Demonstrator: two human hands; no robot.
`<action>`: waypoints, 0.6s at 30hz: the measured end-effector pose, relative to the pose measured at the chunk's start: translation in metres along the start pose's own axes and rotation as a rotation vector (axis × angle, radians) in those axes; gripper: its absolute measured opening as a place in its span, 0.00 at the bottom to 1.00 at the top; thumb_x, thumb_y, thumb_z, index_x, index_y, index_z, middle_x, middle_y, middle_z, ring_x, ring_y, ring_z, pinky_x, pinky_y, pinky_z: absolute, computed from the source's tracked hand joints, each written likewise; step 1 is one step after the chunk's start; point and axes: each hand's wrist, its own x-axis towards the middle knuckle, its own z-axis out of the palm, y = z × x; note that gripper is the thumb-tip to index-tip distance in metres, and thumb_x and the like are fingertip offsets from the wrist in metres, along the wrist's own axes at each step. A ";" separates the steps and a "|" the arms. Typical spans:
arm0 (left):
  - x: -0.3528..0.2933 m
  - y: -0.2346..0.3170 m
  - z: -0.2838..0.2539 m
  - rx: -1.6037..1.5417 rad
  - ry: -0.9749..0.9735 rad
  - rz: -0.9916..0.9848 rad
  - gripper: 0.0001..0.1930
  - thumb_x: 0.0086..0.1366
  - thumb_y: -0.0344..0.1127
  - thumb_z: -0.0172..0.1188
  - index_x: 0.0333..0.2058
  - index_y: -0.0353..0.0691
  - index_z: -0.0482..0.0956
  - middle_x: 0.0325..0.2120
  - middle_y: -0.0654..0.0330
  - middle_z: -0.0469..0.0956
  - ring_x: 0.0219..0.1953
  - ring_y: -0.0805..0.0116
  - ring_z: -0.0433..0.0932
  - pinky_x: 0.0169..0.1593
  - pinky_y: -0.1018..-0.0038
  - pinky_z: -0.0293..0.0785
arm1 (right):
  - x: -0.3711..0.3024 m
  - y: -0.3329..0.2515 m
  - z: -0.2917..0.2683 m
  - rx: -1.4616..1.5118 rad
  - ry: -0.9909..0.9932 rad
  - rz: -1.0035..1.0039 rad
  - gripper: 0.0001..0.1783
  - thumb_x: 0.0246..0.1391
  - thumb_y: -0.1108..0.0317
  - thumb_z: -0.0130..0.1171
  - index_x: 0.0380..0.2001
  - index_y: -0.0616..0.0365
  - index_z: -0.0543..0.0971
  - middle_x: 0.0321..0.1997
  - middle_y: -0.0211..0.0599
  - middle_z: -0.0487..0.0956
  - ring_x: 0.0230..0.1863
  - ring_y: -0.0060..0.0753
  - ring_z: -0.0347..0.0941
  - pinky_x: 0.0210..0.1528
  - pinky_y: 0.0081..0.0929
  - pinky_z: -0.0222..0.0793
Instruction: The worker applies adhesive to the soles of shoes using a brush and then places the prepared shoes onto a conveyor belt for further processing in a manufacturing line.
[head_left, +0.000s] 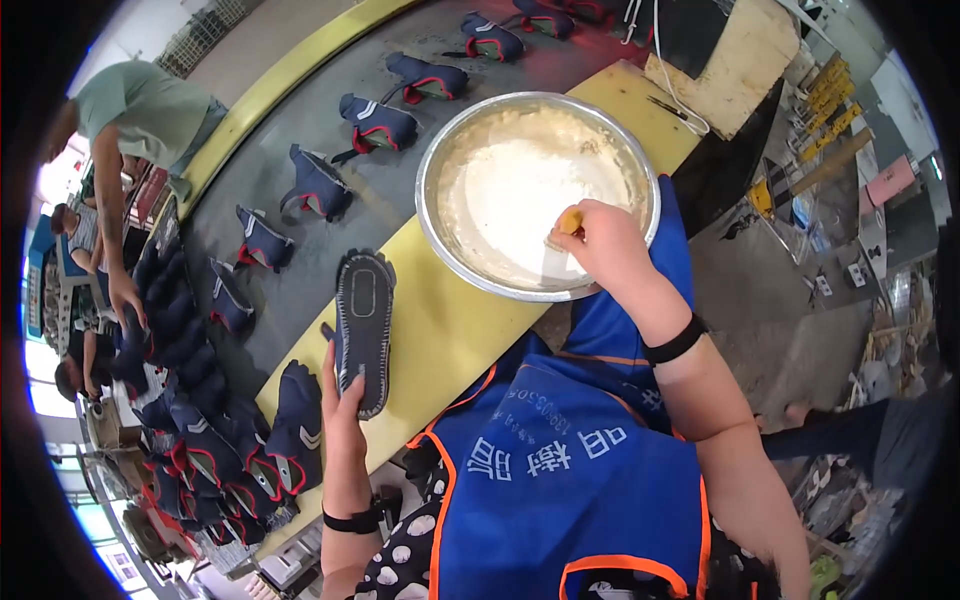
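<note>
My left hand (345, 425) grips a dark navy shoe upper (365, 325) near its lower end. Its flat stitched bottom faces up, with an oblong outline near the top end. In my right hand (608, 245) is a brush, pinched by its yellow handle (571, 220). The brush's pale flat end points down into thick white liquid (510, 190), and that liquid partly hides its tip. A wide metal bowl (427, 205) holds the liquid, with my right hand above its near right part.
Several navy uppers with red edging (380, 125) stand in a row on a dark conveyor belt (375, 215). A pile of uppers (215, 440) lies at the left, where another person's hand (126, 298) reaches in. The bowl rests on a yellow ledge (450, 300).
</note>
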 end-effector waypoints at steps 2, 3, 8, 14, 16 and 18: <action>-0.004 0.012 0.008 -0.031 -0.089 0.011 0.42 0.65 0.37 0.56 0.76 0.38 0.50 0.64 0.47 0.71 0.58 0.57 0.78 0.58 0.68 0.74 | -0.002 -0.004 -0.005 0.107 0.071 -0.032 0.13 0.51 0.63 0.73 0.34 0.60 0.85 0.32 0.47 0.83 0.34 0.50 0.81 0.39 0.40 0.76; -0.005 0.015 0.017 -0.044 -0.111 0.053 0.43 0.65 0.41 0.56 0.76 0.39 0.50 0.60 0.46 0.74 0.51 0.56 0.83 0.48 0.69 0.80 | -0.005 -0.005 -0.010 0.200 0.120 -0.025 0.12 0.51 0.63 0.72 0.34 0.60 0.85 0.32 0.47 0.83 0.34 0.52 0.81 0.39 0.40 0.76; 0.005 0.037 0.064 0.021 -0.313 0.170 0.47 0.63 0.48 0.59 0.76 0.35 0.50 0.67 0.44 0.69 0.65 0.54 0.74 0.66 0.66 0.71 | -0.008 -0.004 -0.026 0.269 0.376 -0.124 0.12 0.53 0.64 0.72 0.35 0.61 0.84 0.36 0.45 0.83 0.35 0.51 0.81 0.38 0.39 0.76; 0.024 0.068 0.088 0.198 -0.504 -0.022 0.37 0.66 0.33 0.57 0.73 0.33 0.61 0.65 0.49 0.71 0.67 0.62 0.69 0.71 0.70 0.59 | -0.012 -0.008 -0.039 0.323 0.432 -0.120 0.09 0.53 0.69 0.72 0.37 0.56 0.85 0.37 0.40 0.83 0.38 0.46 0.82 0.39 0.32 0.76; 0.032 0.080 0.088 0.181 -0.538 -0.110 0.36 0.66 0.33 0.57 0.73 0.33 0.61 0.64 0.50 0.73 0.65 0.63 0.71 0.70 0.71 0.60 | -0.020 -0.019 -0.045 0.398 0.381 -0.270 0.08 0.52 0.68 0.72 0.36 0.50 0.86 0.37 0.31 0.83 0.41 0.38 0.82 0.52 0.35 0.72; 0.036 0.088 0.089 0.233 -0.560 -0.092 0.35 0.67 0.33 0.57 0.72 0.34 0.63 0.62 0.51 0.75 0.63 0.65 0.73 0.68 0.72 0.62 | -0.022 -0.031 -0.052 0.220 0.307 -0.492 0.08 0.52 0.67 0.72 0.36 0.46 0.86 0.37 0.26 0.83 0.43 0.32 0.81 0.59 0.38 0.67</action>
